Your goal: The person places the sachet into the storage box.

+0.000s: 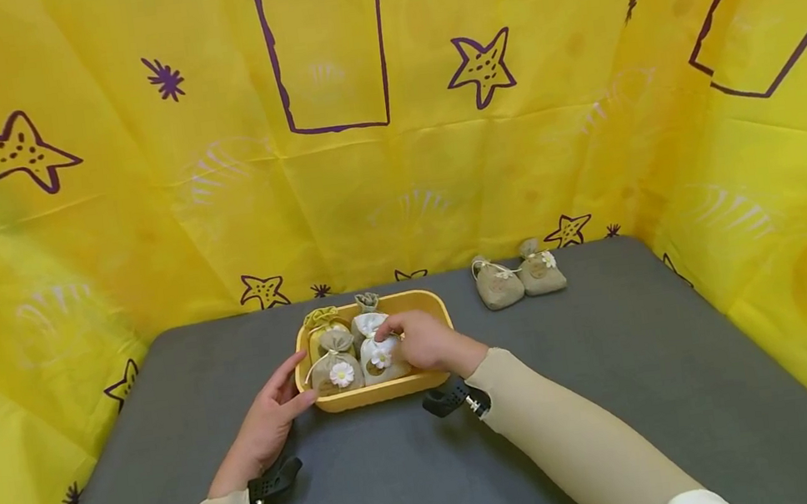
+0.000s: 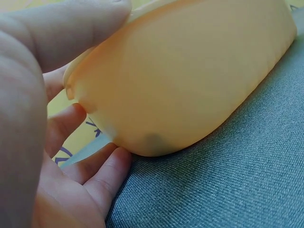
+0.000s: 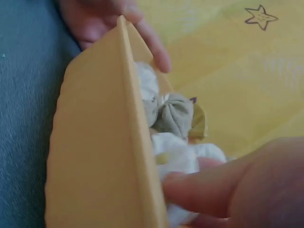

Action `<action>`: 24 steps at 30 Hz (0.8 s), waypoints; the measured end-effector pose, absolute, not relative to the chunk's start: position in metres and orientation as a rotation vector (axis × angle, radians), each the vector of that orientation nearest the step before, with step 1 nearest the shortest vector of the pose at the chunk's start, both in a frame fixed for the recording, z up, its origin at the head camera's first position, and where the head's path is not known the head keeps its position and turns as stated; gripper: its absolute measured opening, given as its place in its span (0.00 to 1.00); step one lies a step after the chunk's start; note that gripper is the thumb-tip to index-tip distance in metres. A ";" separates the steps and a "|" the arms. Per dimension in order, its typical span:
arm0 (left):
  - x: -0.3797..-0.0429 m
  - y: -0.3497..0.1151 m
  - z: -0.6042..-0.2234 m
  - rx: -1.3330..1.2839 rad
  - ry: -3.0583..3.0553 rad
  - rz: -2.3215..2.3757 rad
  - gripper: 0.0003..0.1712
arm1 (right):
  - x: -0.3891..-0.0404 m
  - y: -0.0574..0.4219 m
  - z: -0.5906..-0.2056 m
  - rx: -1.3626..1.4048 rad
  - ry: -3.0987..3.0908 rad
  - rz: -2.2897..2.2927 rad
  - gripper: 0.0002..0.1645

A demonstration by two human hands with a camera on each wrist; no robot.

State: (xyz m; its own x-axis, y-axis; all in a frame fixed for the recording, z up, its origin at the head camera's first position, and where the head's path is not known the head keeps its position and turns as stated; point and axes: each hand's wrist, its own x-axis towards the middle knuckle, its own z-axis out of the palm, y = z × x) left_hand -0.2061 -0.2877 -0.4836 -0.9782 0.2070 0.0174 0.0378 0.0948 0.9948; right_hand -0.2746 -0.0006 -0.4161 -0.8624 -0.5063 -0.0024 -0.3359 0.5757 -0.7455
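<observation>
A yellow plastic basket stands on the table with small drawstring pouches inside. My left hand grips its left end, thumb along the rim and the other fingers round the end wall. Inside the basket, my right hand pinches a white pouch with a daisy on its front; the right wrist view shows the thumb against the white cloth. Left of it sits a beige pouch, also with a daisy. Behind these are a yellow pouch and a grey-topped pouch.
Two beige pouches with small flowers sit side by side at the table's back edge, right of the basket. Yellow printed cloth hangs behind the dark grey table and along both sides.
</observation>
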 end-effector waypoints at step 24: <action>-0.206 -0.289 -0.482 0.309 2.233 2.025 0.42 | -0.280 -0.004 -0.419 -0.642 2.441 -1.132 0.20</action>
